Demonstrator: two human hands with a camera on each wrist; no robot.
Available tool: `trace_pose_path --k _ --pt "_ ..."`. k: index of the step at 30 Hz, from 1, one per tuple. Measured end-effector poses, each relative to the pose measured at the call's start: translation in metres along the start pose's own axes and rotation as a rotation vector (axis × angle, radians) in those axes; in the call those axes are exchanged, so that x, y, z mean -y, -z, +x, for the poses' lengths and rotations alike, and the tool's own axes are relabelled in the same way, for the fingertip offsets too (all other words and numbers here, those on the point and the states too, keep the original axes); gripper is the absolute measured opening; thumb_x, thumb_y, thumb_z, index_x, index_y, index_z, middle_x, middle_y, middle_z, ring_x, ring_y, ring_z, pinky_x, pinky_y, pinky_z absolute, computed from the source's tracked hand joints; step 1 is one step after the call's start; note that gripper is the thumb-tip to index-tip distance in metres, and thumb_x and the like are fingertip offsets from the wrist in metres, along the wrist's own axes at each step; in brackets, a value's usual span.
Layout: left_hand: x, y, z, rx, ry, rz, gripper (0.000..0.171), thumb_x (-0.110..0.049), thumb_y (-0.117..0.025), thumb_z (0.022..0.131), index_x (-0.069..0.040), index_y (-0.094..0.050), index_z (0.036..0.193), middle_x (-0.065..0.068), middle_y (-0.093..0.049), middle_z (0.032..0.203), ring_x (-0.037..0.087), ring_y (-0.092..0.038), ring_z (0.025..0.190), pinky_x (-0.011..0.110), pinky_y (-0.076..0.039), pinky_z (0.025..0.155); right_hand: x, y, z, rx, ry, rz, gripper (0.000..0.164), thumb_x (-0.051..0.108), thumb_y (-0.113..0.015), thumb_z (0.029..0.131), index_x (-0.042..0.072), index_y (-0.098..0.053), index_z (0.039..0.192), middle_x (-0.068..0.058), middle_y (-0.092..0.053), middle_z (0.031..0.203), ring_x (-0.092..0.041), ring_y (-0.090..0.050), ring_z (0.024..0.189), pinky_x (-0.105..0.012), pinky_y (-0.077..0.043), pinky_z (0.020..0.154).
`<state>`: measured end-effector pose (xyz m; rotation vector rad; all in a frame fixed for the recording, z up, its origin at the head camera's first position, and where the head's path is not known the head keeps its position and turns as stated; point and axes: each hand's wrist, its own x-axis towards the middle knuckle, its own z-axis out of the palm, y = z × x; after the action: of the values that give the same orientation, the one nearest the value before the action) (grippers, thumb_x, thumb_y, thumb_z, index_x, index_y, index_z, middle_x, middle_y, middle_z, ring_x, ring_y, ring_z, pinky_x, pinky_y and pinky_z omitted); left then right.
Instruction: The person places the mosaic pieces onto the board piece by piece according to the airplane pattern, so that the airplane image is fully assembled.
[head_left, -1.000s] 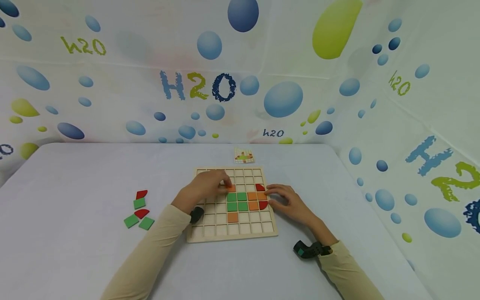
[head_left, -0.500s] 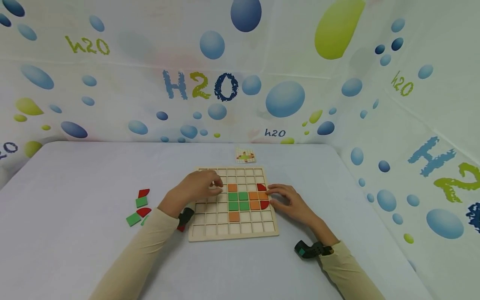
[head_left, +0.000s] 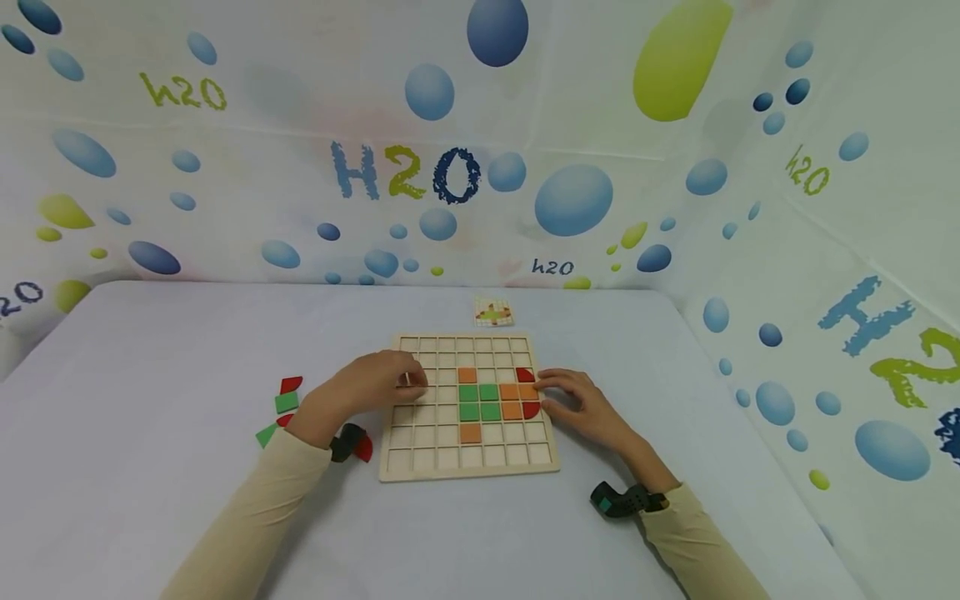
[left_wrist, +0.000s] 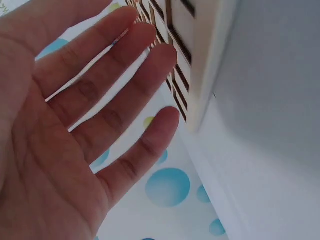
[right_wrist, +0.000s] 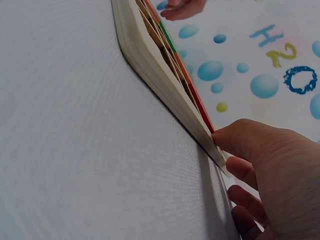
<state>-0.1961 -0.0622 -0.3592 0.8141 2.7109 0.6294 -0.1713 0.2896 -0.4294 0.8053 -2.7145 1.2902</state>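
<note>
A wooden grid board (head_left: pixel 427 458) lies on the table in front of me. Green squares (head_left: pixel 478 402) fill its middle. Orange squares (head_left: pixel 519 400) and red rounded pieces (head_left: pixel 531 410) sit at its right side; single orange squares lie above (head_left: pixel 467 375) and below (head_left: pixel 470 432) the green ones. My left hand (head_left: pixel 371 383) hovers over the board's left side; in the left wrist view its fingers (left_wrist: pixel 112 115) are spread, holding nothing. My right hand (head_left: pixel 588 408) rests against the board's right edge, thumb (right_wrist: pixel 240 137) touching the rim in the right wrist view.
Left of the board lie loose red (head_left: pixel 290 384) and green (head_left: pixel 287 402) tiles, some partly hidden by my left arm. Another red piece (head_left: pixel 364 448) shows beside the left wristband (head_left: pixel 347 442). A small pattern card (head_left: pixel 492 312) lies beyond the board.
My left hand has let go of the upper orange square, which stays on the board, and moved left. My right hand stays at the board's right edge.
</note>
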Motion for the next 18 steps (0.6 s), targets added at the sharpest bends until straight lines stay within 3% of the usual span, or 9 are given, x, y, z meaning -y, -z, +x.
trace_pose_path --k 11,18 --pt "0.015 0.005 -0.016 0.026 -0.061 -0.037 0.004 -0.015 -0.068 0.092 -0.012 -0.070 0.094 -0.006 -0.062 0.087 0.014 -0.054 0.084 0.033 -0.049 0.080 0.000 0.001 0.000 0.008 -0.016 0.018 0.030 0.011 -0.067 0.092 0.010 -0.065 0.122 -0.012 -0.055 0.137 -0.034 -0.042 0.130 -0.056 -0.036 0.102" --pt "0.023 0.007 -0.026 0.031 -0.039 -0.048 0.006 -0.013 -0.067 0.091 -0.014 -0.070 0.096 -0.008 -0.064 0.090 0.012 -0.056 0.086 0.034 -0.049 0.081 0.000 0.001 -0.001 0.011 -0.022 0.019 0.031 0.010 -0.067 0.092 0.010 -0.065 0.123 -0.013 -0.054 0.138 -0.034 -0.042 0.129 -0.056 -0.036 0.102"
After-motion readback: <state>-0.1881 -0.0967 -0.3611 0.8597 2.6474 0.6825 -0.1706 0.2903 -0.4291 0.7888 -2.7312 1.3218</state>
